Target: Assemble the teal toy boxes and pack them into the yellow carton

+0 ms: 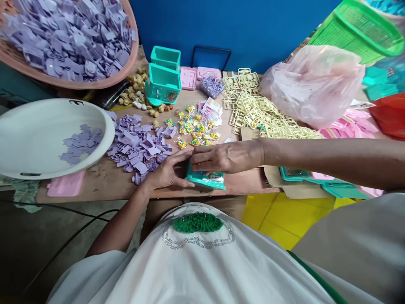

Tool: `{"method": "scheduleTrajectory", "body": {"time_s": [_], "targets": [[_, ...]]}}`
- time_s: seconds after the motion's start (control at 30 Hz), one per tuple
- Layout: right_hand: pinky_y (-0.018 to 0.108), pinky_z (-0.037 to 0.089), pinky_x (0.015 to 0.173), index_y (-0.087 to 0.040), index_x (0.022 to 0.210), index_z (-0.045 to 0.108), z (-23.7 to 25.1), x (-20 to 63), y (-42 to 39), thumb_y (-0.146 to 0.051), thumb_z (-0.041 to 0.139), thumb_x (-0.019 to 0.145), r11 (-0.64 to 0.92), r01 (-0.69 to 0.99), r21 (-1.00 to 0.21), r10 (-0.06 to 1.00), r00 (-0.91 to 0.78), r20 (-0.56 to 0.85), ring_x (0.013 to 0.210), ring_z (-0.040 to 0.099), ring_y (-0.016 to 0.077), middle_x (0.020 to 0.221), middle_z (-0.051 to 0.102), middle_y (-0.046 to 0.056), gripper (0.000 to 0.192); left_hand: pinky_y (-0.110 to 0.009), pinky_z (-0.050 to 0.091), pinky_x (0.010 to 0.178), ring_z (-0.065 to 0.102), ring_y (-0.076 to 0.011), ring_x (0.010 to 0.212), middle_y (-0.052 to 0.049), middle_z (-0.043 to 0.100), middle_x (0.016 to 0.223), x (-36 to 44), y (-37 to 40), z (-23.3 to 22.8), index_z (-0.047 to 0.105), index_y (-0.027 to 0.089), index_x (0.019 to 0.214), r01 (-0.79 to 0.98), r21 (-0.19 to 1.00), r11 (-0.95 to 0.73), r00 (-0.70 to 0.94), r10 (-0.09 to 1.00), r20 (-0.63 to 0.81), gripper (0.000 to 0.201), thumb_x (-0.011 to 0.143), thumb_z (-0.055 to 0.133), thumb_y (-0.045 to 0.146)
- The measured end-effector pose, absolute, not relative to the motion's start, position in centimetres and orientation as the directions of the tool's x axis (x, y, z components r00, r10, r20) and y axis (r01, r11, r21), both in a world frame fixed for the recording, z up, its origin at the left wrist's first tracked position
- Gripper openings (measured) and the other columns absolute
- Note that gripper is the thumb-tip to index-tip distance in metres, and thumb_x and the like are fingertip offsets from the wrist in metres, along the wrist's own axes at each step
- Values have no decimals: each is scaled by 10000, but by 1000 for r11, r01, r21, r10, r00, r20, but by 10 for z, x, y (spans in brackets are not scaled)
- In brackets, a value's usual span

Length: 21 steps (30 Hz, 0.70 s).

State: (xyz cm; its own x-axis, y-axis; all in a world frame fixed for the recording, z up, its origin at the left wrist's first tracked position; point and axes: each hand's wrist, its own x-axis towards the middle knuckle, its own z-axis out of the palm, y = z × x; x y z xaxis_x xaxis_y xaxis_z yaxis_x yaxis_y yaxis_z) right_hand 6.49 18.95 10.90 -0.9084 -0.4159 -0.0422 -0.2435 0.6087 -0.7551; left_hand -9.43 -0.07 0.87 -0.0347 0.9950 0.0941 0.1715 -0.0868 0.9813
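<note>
A small teal plastic box (207, 179) lies on its side near the table's front edge, with a printed label on it. My left hand (167, 171) grips its left end, thumb along the near side and fingers behind. Over the top of the box my right hand (221, 158) is bent, its fingers closed together and reaching down at the left end. Whatever those fingertips hold is hidden. Just beyond the hands lie small bags of colourful beads (196, 128) and a stack of printed cards (211, 110). Purple plastic parts (139, 143) are heaped to the left of my left hand.
A white basin (19, 139) and a pink basket (134, 55) hold more purple parts. Two teal boxes (164, 82) stand at the back. Cream plastic frames (253, 109), a filled plastic bag (313, 84) and a green basket (357, 33) occupy the right. A blue panel (237, 29) borders the back.
</note>
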Motion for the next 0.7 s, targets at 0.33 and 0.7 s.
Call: {"method": "scheduleTrajectory", "body": {"time_s": [0.33,0.7], "targets": [[413,529,1217,-242,1238,769,108,62,199,-206,473,1109,627,-440,-643,-579,-815,-6,1345,657,222,1297,758,104,325,-558,442,1279,575,-415,1472,-133,666,1517,-94,-2,1,740,272,1398,100,990,-101,-45,993,106,923,551,1064,448],[434,497,1235,-275,1006,785,124,44,192,-138,448,1091,530,-534,-659,-680,-732,46,1292,654,224,1124,764,84,374,-517,485,1233,633,-385,1385,-128,714,1413,-93,-1,1,767,246,1321,78,993,-85,-22,996,87,822,566,1055,398]]}}
